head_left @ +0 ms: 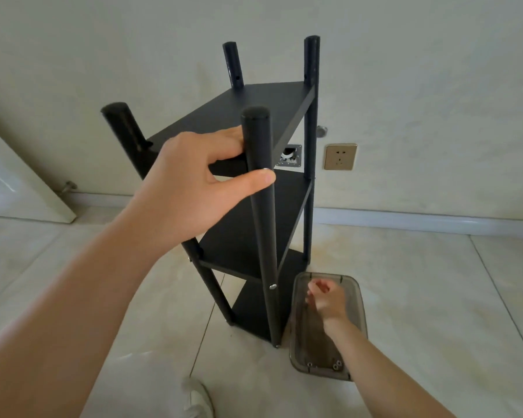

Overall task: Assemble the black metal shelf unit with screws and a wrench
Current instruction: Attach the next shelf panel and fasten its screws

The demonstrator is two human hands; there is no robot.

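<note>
Black shelf unit (248, 188) upright; left hand (194, 182) grips its near post (261, 221). Right hand (326, 300), fingers curled, probably pinching a screw from the tray (360, 327). Next: seat screw.

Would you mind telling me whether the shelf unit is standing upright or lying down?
Upright: the shelf unit stands on the floor, its posts pointing up.
</note>
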